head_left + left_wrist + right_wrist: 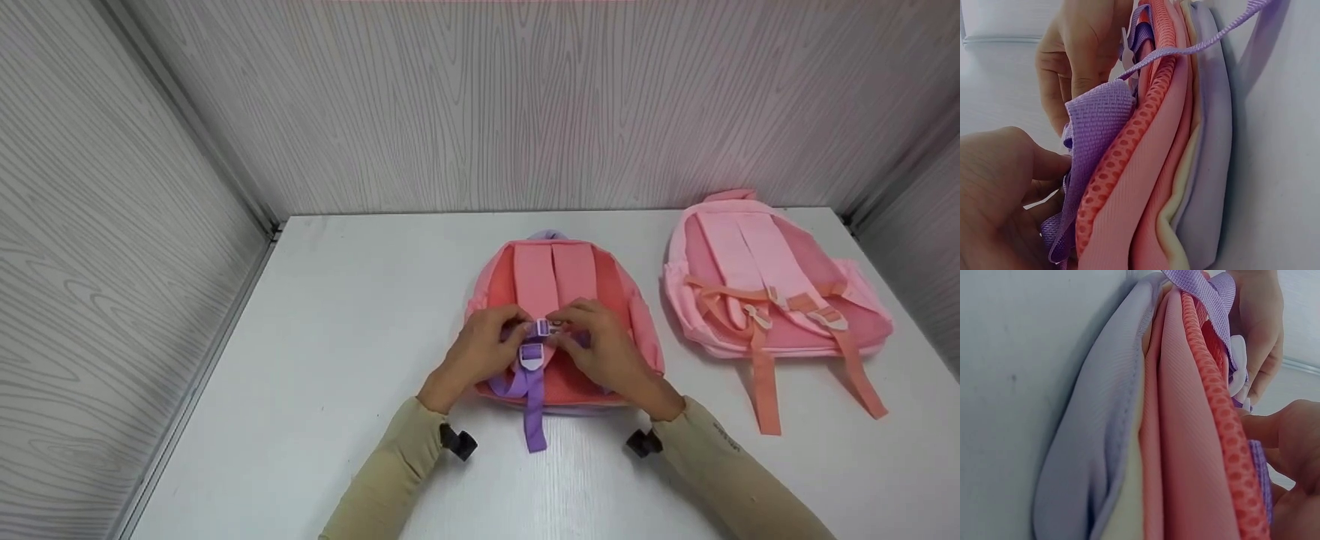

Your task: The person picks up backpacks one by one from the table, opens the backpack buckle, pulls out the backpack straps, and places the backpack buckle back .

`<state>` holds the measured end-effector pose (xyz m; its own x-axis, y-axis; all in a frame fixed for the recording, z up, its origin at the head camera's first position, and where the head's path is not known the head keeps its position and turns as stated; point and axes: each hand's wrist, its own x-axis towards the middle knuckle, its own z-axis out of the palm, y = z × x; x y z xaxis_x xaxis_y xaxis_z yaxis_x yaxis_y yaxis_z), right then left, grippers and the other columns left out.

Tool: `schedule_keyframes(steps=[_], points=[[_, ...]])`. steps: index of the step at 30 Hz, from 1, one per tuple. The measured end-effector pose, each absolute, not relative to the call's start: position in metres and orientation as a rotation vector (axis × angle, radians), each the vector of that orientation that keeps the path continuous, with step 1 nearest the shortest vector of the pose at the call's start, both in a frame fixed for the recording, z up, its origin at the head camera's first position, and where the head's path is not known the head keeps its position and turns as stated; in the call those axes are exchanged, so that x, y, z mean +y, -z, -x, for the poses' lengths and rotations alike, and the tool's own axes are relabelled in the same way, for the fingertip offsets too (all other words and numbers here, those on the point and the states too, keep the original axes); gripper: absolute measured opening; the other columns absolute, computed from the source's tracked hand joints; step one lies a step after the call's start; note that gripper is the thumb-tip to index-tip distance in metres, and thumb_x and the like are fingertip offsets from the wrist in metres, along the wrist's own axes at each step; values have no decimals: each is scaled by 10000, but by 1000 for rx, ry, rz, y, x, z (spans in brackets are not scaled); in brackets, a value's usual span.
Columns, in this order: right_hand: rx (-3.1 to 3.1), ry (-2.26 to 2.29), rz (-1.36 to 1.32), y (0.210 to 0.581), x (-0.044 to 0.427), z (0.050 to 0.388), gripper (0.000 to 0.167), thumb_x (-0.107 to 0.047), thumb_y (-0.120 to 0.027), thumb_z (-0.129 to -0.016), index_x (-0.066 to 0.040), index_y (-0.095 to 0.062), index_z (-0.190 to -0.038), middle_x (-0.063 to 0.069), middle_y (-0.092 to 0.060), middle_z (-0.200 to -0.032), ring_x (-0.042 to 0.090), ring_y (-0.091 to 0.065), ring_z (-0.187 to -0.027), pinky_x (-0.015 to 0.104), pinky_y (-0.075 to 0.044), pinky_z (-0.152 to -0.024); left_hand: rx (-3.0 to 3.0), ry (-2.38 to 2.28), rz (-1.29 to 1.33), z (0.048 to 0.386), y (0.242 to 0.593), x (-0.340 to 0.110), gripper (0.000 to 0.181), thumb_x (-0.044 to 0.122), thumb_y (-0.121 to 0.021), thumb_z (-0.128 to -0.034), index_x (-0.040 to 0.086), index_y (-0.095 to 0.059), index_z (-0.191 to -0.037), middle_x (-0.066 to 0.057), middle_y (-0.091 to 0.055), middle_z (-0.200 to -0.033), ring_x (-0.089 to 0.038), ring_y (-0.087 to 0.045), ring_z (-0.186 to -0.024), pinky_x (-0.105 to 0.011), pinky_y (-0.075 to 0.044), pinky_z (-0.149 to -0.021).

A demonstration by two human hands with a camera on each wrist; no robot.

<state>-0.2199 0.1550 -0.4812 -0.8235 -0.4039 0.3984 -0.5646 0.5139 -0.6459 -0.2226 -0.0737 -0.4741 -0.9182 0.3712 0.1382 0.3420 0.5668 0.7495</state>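
Observation:
A pink backpack point(630, 300) with a coral mesh back panel lies on the table, straps up. Above that panel, both hands meet at a small light-coloured buckle point(543, 328) on a purple strap. My left hand point(480, 345) pinches the purple webbing point(1092, 121) on the buckle's left side. From the right, the thumb and fingers of my right hand point(604, 349) pinch the buckle's other end. Just below hangs a second white buckle point(532, 357), its purple strap tail point(535, 420) reaching past the bag's bottom edge. Fingers partly hide the pinched buckle in both wrist views.
To the right lies another pink backpack point(757, 225) with orange straps point(766, 394) trailing toward the front. The white table point(337, 300) meets a grey wood-grain wall point(450, 112) at the back, with side panels left and right.

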Motion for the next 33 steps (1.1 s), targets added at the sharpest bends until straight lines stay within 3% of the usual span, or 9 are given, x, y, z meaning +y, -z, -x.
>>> schedule_keyframes(steps=[7,14,33], points=[[-2565,-1225,-815,481,154,220,245,-77,-794,-963,-111,-797,-1205,28,-741,-1129,237,-673,-1065,422,-606,-936,2719,-1350,-619,223,476,-72,149,172,-624,-1090,107,-743,-1153,-5,-710,-1034,-132,-618,-914,-286,-544,-867],[-2473,-1238,-877,485,155,223,247,-12,-797,-941,-64,-797,-1182,65,-750,-1085,272,-683,-1014,438,-590,-873,2739,-1390,-676,226,478,-71,134,113,-629,-1074,75,-751,-1115,-17,-715,-981,-115,-590,-850,-266,-499,-778],[-2478,-1299,-879,485,154,221,246,-23,-808,-933,-63,-796,-1175,56,-724,-1063,198,-706,-991,418,-628,-904,2684,-1423,-637,222,476,-67,154,142,-618,-1087,81,-743,-1152,-20,-718,-1024,-122,-602,-894,-272,-511,-817]])
